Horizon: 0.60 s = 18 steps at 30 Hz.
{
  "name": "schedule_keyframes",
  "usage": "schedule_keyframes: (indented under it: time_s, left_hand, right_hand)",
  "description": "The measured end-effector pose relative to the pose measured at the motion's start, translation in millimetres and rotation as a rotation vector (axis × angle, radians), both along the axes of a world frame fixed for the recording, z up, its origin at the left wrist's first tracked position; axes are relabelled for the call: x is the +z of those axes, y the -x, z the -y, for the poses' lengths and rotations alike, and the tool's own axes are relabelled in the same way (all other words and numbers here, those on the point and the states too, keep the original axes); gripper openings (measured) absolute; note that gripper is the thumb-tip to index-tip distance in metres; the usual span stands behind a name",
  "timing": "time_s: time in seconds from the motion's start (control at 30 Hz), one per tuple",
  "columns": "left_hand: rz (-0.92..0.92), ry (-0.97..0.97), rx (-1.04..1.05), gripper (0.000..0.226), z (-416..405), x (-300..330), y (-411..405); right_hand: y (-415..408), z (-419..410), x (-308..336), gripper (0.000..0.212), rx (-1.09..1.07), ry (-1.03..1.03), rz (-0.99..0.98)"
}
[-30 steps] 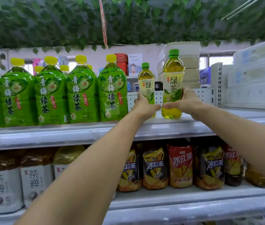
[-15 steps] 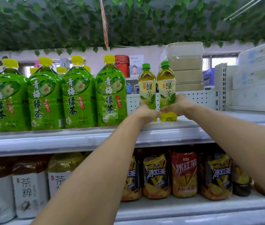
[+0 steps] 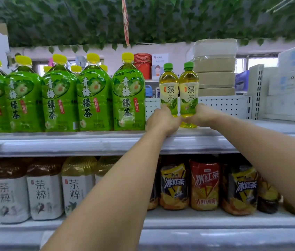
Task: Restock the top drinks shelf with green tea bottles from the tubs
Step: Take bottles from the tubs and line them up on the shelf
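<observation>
Since a second ago the right-hand bottle has come down from a raised hold to stand on the shelf, pushed up against its twin, and the view has tipped upward a little.

The white metal top drinks shelf (image 3: 88, 142) runs across the view from nine to three o'clock. At nine to eleven o'clock it carries a row of large green-wrapped litre bottles with yellow caps (image 3: 94, 98), their labels reading 青梅绿茶. Just right of centre stand the task's things: two small clear green tea bottles with green caps and pale labels, the left bottle (image 3: 168, 87) and the right bottle (image 3: 188, 87), touching side by side, upright, each marked 绿茶. The left hand (image 3: 163, 122) has its fingers curled round the lower part of the left bottle; the right hand (image 3: 200, 115) wraps the lower part of the right one. The right bottle's base shows on the shelf; the left one's is hidden behind the hand.

The step in hand looks like the placing of this pair. The next move would call for both grips to loosen without tipping the narrow bottles, then a trip to the tubs, which are out of view.

On the lower shelf, at seven o'clock, brown tea bottles with white labels (image 3: 43, 194) read 茶粹; at five o'clock yellow and red wrapped bottles (image 3: 204, 185) read 冰红茶. At one o'clock, behind the pair, a stack of tan wrapped packs (image 3: 215, 73) carries no legible writing.
</observation>
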State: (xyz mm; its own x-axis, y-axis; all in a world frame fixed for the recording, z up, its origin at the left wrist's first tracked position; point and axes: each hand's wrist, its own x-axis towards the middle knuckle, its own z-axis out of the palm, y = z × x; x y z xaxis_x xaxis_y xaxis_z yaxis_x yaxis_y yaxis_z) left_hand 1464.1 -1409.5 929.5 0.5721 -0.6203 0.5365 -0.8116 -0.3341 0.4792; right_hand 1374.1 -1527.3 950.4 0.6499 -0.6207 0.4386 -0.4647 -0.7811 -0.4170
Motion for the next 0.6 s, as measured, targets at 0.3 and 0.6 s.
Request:
schedule_keyframes:
  time_s: [0.3,0.6]
  left_hand:
    - [0.514,0.305,-0.049,0.061,-78.2,-39.6,32.3]
    - [0.414,0.174,0.09,0.067,-255.3,-146.0,15.1]
  right_hand:
    - [59.7,-82.9,-43.0,0.053,-0.041,0.4,0.228]
    - [64.1,-207.1,-141.3,0.051,0.148,0.557,0.332]
